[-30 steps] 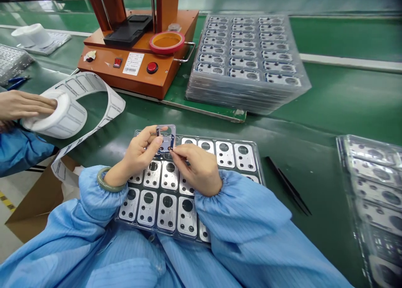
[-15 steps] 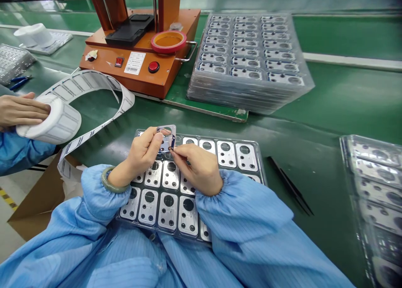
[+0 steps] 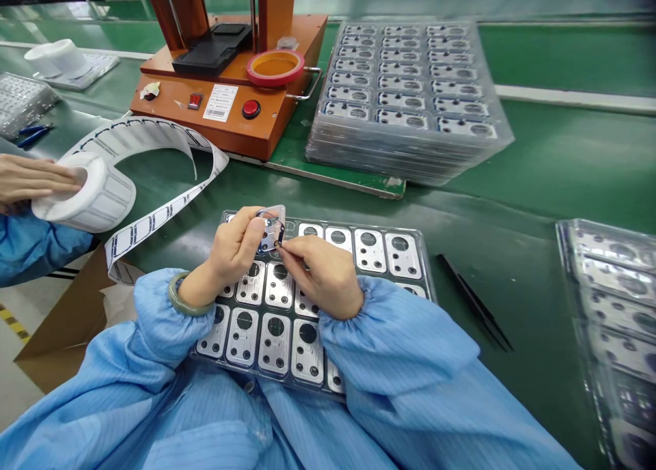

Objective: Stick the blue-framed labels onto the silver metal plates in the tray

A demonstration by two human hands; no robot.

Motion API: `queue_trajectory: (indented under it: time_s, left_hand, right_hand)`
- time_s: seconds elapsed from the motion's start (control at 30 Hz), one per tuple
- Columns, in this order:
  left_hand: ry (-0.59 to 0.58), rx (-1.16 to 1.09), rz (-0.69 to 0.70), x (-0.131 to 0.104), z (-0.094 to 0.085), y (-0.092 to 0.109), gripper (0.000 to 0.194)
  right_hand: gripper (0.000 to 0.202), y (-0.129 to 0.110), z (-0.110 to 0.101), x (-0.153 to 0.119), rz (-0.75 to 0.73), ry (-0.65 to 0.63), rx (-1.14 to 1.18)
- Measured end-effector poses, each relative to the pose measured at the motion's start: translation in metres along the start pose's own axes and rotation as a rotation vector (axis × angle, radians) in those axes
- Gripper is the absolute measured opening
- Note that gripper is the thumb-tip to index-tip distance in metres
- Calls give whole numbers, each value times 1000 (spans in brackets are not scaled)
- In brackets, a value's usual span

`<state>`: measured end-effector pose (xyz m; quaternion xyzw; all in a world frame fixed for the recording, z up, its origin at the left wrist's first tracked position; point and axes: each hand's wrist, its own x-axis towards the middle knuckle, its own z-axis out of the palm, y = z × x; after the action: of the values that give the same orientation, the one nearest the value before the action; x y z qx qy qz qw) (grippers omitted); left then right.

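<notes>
Above the tray, my left hand (image 3: 233, 248) is closed on a small metal plate (image 3: 267, 240) with holes, held between thumb and fingers. A thin dark-blue frame-shaped strip and a clear film show on the plate's upper end. The thumb and forefinger of my right hand (image 3: 325, 275) pinch together at the strip's lower right corner; whatever lies between the fingertips is too small to tell. Beneath both hands is a clear plastic tray (image 3: 428, 279) with rows of silver plates (image 3: 274, 343), each with one large hole and several small ones. My forearms hide part of it.
Black tweezers (image 3: 474, 302) lie right of the tray. Another filled tray (image 3: 615, 279) is at far right, stacked trays (image 3: 410, 142) behind. An orange press (image 3: 205, 128) carries a red tape roll (image 3: 275, 68). At left, another person's hand (image 3: 35, 180) holds a label roll (image 3: 97, 193).
The plate in my left hand has tilted slightly, with its strip shifted a little. The other person's label roll and its loose label band have moved slightly right.
</notes>
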<state>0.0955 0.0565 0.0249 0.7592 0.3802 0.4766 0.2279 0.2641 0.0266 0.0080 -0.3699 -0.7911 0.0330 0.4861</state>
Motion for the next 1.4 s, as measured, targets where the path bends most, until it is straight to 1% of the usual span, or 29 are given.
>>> queue_trajectory:
  time_s: [0.17, 0.47, 0.7, 0.83, 1.07, 1.17, 1.3, 1.4]
  left_hand:
    - [5, 6, -50, 0, 1, -1, 29]
    - [-7, -4, -57, 0, 0, -1, 28]
    - [-6, 87, -38, 0, 0, 3, 25]
    - [1, 145, -11, 0, 1, 4, 23]
    - [4, 183, 8, 0, 3, 1, 21]
    - [9, 187, 3, 0, 4, 1, 21]
    - [12, 167, -30, 0, 4, 1, 23]
    - [2, 122, -53, -1, 4, 1, 25]
  right_hand:
    - [5, -1, 0, 0, -32, -21, -21]
    - [4, -3, -1, 1, -39, -32, -35]
    - [3, -6, -3, 0, -17, -6, -33]
    - [9, -7, -7, 1, -36, 5, -104]
    - [23, -8, -14, 7, -145, 21, -350]
    - [28, -9, -17, 9, -172, 26, -389]
    - [24, -8, -26, 10, -133, 29, -379]
    - [23, -6, -44, 12, -57, -11, -488]
